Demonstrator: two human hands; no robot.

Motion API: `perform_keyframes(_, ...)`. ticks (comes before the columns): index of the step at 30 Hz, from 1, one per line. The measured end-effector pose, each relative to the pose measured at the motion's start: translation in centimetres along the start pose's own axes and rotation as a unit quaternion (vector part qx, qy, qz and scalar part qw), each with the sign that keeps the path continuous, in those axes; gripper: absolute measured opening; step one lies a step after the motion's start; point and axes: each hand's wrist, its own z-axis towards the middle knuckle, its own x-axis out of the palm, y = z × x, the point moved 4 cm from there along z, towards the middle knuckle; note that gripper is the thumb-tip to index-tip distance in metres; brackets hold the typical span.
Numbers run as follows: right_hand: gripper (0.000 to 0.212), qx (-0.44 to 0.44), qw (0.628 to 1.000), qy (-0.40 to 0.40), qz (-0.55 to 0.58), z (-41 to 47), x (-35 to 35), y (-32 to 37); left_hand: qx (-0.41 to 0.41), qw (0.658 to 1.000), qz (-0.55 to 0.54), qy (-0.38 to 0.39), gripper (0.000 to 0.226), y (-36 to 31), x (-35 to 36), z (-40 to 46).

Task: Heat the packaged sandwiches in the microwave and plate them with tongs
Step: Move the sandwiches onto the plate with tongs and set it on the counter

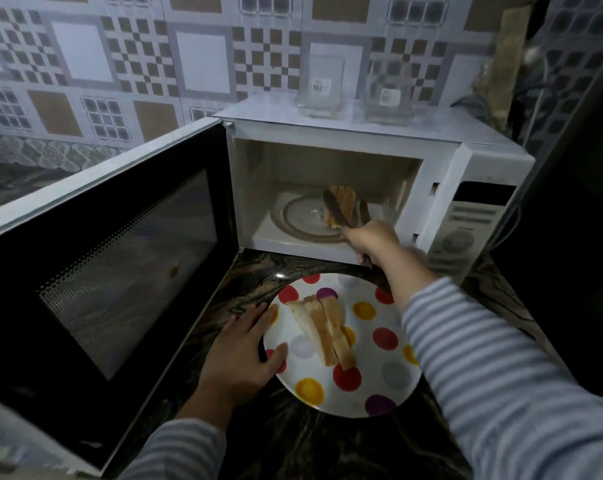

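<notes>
A white microwave (442, 188) stands on the counter with its dark door (120, 258) swung wide to the left. Inside, on the glass turntable (293, 216), a sandwich (345, 199) stands on edge. My right hand (372, 240) grips dark tongs (338, 213), whose two arms straddle that sandwich. In front of the microwave sits a white plate (379, 341) with coloured polka dots, carrying another sandwich (324, 327). My left hand (241, 351) holds the plate's left rim, thumb on top.
Two clear glass containers (322, 86) stand on top of the microwave. The open door fills the left side of the counter. A dark marbled countertop (293, 441) runs under the plate. A dark appliance or wall (570, 237) stands at the right.
</notes>
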Motion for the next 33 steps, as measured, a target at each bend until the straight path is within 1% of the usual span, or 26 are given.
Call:
perform_keyframes(4,0.034,0.030,0.998,0.013,0.059,2.8,1.9,0.7,0.004,1.000,0.012,0.003,0.082,0.4,0.4,0.2)
perform_keyframes(8,0.029,0.013,0.999,-0.009,0.039,4.0,2.6,0.7,0.006,1.000,0.021,0.005,0.079,0.6,0.6,0.3)
perform_keyframes(14,0.022,0.000,0.999,-0.034,-0.021,4.5,2.5,0.7,0.004,1.000,0.009,0.005,0.078,0.5,0.5,0.2)
perform_keyframes(16,0.021,0.001,1.000,-0.023,-0.005,4.3,2.4,0.5,0.003,1.000,0.010,0.008,0.078,0.5,0.4,0.1)
perform_keyframes(18,0.026,0.012,1.000,-0.007,0.027,4.3,2.2,0.0,0.002,1.000,0.012,0.016,0.079,0.4,0.4,0.2)
perform_keyframes(20,0.034,0.009,0.999,0.000,0.049,3.4,1.6,-0.5,0.001,1.000,0.009,0.017,0.080,0.3,0.4,0.2)
perform_keyframes(22,0.036,-0.016,0.998,-0.004,0.053,1.9,0.7,-1.3,0.001,1.000,0.009,0.018,0.079,0.3,0.3,0.3)
perform_keyframes(25,0.032,-0.050,0.998,-0.012,0.047,-1.5,-0.9,-3.1,-0.009,0.999,0.016,0.027,0.082,0.2,0.0,0.3)
perform_keyframes(30,0.026,-0.079,0.995,-0.007,0.060,-7.6,-2.7,-8.3,-0.016,0.999,0.024,0.029,0.091,-0.3,-0.2,0.1)
perform_keyframes(33,0.025,-0.088,0.995,-0.018,0.033,-10.3,-2.8,-12.0,-0.013,0.999,0.040,0.031,0.093,-0.4,-0.1,0.0)
